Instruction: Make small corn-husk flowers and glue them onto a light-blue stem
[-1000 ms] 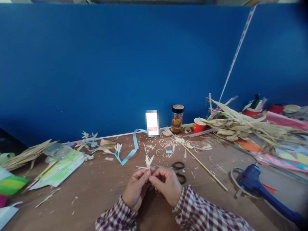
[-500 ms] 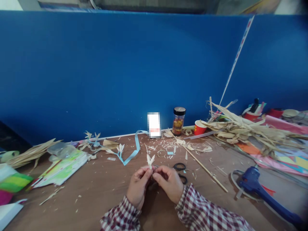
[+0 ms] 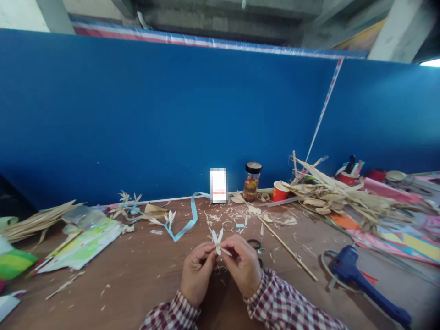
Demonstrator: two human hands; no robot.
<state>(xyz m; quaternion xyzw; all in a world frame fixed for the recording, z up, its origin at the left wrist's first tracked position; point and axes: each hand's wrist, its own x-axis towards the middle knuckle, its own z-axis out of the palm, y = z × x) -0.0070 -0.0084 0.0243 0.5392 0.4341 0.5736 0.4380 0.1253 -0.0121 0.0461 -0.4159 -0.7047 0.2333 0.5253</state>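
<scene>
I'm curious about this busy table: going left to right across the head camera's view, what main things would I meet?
Green-and-white sheet, left hand, pale petalled piece, right hand, red cup, blue glue gun.

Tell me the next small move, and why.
Perhaps steady the pale petalled piece with the left hand and gently spread its side strip with the right hand: both hands pinch it, and that strip slants away from the two upright petals.

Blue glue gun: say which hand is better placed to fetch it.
Probably the right hand: the glue gun lies to its right, the left hand is farther off. Both pinch the pale petals.
</scene>
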